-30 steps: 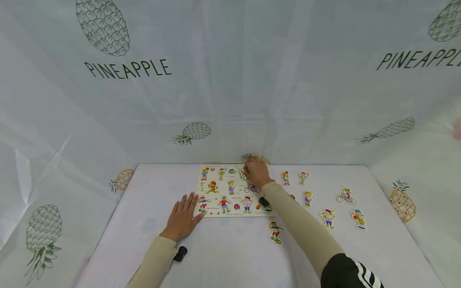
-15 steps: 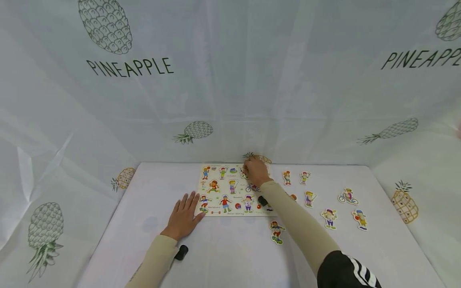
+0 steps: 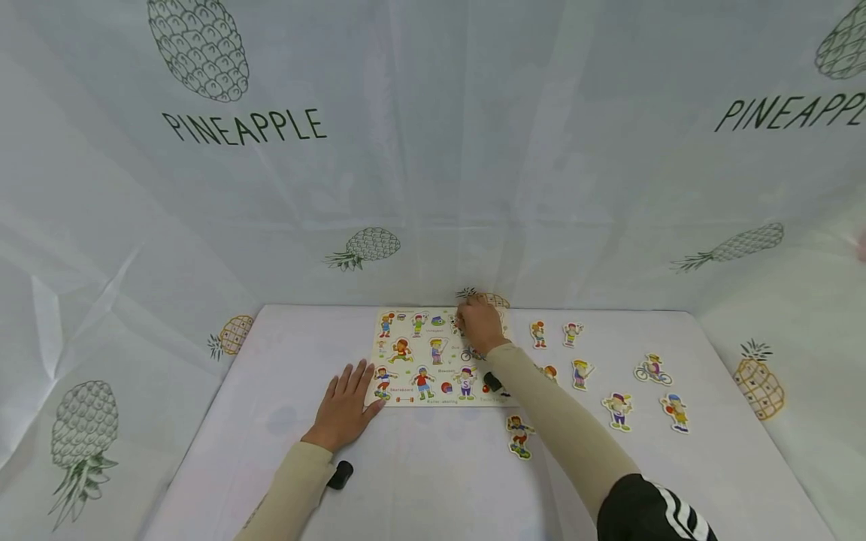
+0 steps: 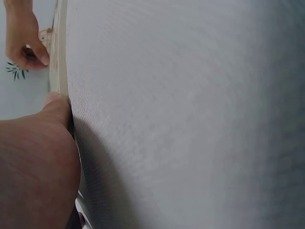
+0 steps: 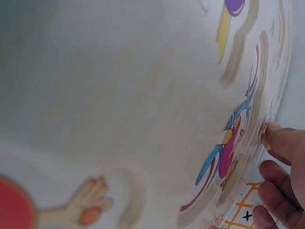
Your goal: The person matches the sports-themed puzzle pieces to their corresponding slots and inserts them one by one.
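Puzzle board [image 3: 418, 358] lies along the far edge of the white table [image 3: 433, 473], about midway between its side edges, with the left hand [image 3: 341, 409] spread flat, grasping nothing, against the near-left corner. The right hand [image 3: 482, 321] bends its fingers over the board towards the far-right corner; whether they pinch anything I cannot tell. A skateboarder piece [image 3: 519, 437] lies just off the board's near edge, a cyclist piece [image 3: 652, 370] nearer the table's right edge.
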Tool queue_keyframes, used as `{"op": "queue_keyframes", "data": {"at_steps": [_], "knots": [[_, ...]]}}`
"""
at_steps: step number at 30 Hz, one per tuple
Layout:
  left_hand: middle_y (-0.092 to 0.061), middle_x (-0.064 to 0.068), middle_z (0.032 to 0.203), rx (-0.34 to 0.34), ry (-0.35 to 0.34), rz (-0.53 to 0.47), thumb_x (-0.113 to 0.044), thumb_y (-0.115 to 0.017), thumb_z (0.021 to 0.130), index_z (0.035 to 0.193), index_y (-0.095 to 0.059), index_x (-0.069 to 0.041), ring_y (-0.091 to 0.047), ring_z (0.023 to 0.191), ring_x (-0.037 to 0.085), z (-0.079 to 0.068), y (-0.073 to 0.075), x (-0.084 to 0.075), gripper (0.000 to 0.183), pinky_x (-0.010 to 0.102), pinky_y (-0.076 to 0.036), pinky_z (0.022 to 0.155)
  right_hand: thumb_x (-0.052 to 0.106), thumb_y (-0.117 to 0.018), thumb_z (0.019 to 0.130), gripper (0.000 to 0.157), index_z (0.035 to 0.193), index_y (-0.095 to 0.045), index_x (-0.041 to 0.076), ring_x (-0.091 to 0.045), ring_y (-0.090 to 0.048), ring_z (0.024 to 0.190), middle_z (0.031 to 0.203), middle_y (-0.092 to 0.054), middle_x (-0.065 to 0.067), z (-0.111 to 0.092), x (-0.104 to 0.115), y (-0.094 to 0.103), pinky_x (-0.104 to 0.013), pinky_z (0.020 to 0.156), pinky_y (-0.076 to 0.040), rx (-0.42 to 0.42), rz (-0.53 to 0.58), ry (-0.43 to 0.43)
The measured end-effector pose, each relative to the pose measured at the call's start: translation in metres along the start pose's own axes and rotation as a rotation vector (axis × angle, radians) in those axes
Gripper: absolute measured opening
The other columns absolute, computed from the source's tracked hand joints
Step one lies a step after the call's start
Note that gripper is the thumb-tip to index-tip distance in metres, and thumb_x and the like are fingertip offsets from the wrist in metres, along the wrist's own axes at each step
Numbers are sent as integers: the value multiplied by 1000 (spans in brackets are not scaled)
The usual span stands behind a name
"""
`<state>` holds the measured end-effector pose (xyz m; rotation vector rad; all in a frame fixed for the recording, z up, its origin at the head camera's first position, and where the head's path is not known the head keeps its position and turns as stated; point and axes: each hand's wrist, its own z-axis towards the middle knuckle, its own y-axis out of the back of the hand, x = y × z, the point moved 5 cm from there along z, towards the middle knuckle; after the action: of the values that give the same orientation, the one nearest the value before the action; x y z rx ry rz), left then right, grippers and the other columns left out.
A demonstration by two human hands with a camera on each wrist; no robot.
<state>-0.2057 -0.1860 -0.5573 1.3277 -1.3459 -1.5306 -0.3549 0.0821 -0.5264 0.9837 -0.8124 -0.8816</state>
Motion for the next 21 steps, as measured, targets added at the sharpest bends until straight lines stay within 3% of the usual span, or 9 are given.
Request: {"op": "queue_keyframes", "data": {"at_steps": [6,14,21], "knots": [[-30,25,170,1,-7,0,-39,-62,107,162,-35,2,-26,156,50,-1,0,1,74,65,-24,125,12,-80,96,7,94,-77,7,-33,-67,101,101,-69,-12,-9,2,14,-48,80,-60,-65,0,44],[-28,26,171,8,-13,-11,-37,-60,108,163,-33,3,-24,157,50,-1,1,2,73,66,-22,125,13,-82,94,14,105,-76,6,-31,-65,103,107,-67,-10,-27,-3,38,-51,99,-56,25,16,17],[-29,27,169,-14,-30,-44,-37,-62,106,162,-34,4,-24,156,52,-2,1,-2,74,68,-21,125,12,-87,88,15,97,-76,8,-27,-62,90,96,-65,-7,-61,-9,60,-45,81,-55,-51,13,30]]}}
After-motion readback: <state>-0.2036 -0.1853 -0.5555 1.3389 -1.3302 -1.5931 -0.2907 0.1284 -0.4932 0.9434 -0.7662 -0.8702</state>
